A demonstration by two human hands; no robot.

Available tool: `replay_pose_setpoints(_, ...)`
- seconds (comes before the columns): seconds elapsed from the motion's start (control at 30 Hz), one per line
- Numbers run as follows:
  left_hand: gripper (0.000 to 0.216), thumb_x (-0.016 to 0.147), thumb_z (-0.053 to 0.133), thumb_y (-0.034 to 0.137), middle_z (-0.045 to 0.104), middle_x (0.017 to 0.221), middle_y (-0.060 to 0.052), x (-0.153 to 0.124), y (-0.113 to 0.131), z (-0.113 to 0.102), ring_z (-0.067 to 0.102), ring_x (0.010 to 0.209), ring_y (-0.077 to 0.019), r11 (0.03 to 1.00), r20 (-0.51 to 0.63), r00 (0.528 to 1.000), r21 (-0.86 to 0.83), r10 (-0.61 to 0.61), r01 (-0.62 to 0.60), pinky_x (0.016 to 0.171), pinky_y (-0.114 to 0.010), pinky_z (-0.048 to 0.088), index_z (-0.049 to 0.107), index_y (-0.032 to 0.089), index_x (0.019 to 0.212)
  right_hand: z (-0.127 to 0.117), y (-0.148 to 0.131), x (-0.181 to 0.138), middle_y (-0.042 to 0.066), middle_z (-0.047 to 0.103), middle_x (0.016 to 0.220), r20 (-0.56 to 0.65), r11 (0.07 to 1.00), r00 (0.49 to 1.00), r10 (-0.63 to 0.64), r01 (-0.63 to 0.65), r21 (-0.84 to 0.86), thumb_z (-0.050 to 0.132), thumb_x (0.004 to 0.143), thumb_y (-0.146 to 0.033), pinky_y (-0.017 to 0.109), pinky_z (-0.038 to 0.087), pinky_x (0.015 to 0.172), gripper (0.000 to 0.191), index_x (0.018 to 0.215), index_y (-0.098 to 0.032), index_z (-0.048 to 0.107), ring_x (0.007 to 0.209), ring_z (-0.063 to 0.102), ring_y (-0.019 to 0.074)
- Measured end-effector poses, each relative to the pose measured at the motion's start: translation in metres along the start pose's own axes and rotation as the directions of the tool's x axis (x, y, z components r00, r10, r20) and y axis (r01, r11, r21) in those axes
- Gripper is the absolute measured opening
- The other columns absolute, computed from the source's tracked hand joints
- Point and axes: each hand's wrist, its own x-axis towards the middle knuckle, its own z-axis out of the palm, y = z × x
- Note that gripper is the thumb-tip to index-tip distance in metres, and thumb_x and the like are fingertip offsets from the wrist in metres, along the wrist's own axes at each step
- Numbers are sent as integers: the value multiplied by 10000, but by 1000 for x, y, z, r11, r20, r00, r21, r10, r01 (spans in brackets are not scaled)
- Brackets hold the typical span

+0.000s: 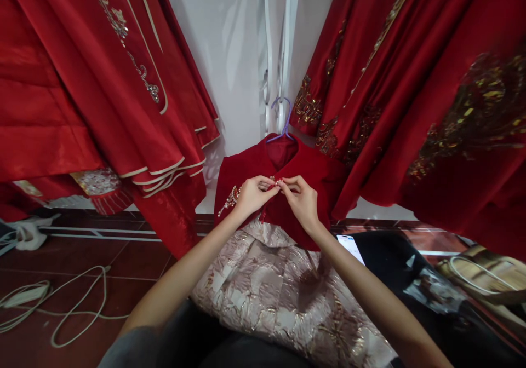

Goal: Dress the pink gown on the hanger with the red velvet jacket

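Observation:
A red jacket (pixel 240 166) hangs in front of me on a purple hanger (pixel 286 121), its collar open at the top. At its front, my left hand (pixel 255 195) and my right hand (pixel 301 199) meet, fingertips pinched together on a small beaded trim (pixel 277 183). The exact shape of this trim is partly covered by my fingers. On the left side of the jacket's chest sits a beaded ornament (pixel 230 198) with dangling strands. Pale, shiny patterned fabric (pixel 263 280) spreads below the jacket, under my forearms.
Red embroidered garments (pixel 135 83) hang at the left, and more red gowns (pixel 386 83) with gold sequins hang at the right. A phone (pixel 350 247) lies on a dark surface beside a clear plastic bag (pixel 435 290). White cable (pixel 78 302) coils on the tiled floor.

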Motion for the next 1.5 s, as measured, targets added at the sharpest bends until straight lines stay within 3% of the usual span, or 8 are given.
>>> replay_pose_setpoints(0.47, 94, 723, 652, 199, 736, 779, -35, -6, 27, 2, 687, 715, -163, 924, -18, 992, 368, 122, -107, 690, -260, 527, 701, 196, 803, -12, 14, 16, 96, 721, 941, 147, 980, 984, 105, -128, 153, 760, 687, -386, 347, 568, 792, 336, 909, -157, 656, 841, 706, 221)
replay_pose_setpoints(0.83, 120, 764, 619, 196, 731, 812, -27, 0, 27, 3, 656, 685, -148, 813, 68, 978, 546, 198, -203, 679, -246, 486, 710, 181, 841, -17, 19, 23, 81, 713, 986, 226, 996, 973, 44, -61, 69, 694, 747, -348, 346, 573, 799, 272, 956, -178, 655, 885, 700, 219)
replay_pose_setpoints(1.0, 178, 760, 616, 152, 731, 884, -33, -3, 21, 4, 675, 780, -159, 890, 66, 987, 426, 148, -162, 757, -267, 518, 689, 189, 918, -9, 23, 10, 91, 625, 1104, 212, 997, 977, 32, -45, 59, 630, 768, -254, 357, 579, 803, 404, 1159, -197, 550, 968, 650, 199)
replay_pose_setpoints(1.13, 223, 763, 606, 119, 720, 971, -60, -10, 2, 6, 676, 832, -154, 986, 26, 999, 159, 42, -45, 805, -288, 534, 664, 170, 972, 8, 23, -21, 122, 378, 1410, 163, 992, 985, -54, 34, 124, 608, 747, -175, 408, 492, 983, 758, 1414, -264, 259, 1232, 490, 213)
replay_pose_setpoints(1.3, 224, 739, 620, 88, 704, 965, -88, -14, -14, 5, 665, 839, -146, 997, -32, 999, -82, -15, 12, 811, -292, 527, 627, 132, 959, 30, 22, -57, 148, 113, 1542, 161, 981, 969, -186, 192, -17, 658, 699, -194, 469, 375, 1085, 994, 1481, -226, 45, 1377, 292, 281)
replay_pose_setpoints(1.37, 210, 743, 625, 100, 701, 951, -77, -15, -11, 2, 661, 828, -138, 992, -18, 1000, -124, -17, 15, 805, -284, 522, 623, 136, 950, 34, 23, -67, 169, 149, 1523, 139, 976, 974, -180, 195, -98, 651, 689, -190, 463, 420, 1035, 971, 1477, -203, 84, 1323, 363, 289)
replay_pose_setpoints(1.43, 192, 746, 634, 121, 699, 939, -69, -17, -5, -1, 657, 824, -135, 990, 6, 1000, -138, -20, 20, 801, -278, 518, 626, 141, 937, 33, 26, -73, 175, 355, 1401, 90, 983, 990, -109, 121, -139, 604, 712, -170, 417, 501, 908, 835, 1440, -197, 195, 1134, 527, 247)
replay_pose_setpoints(1.5, 188, 751, 650, 163, 699, 946, -71, -20, 0, -4, 657, 841, -145, 991, 23, 999, -132, -28, 31, 816, -287, 514, 632, 143, 937, 28, 28, -75, 110, 550, 1131, 41, 991, 999, -1, 7, -135, 565, 737, -161, 362, 526, 786, 664, 1353, -203, 323, 893, 598, 192)
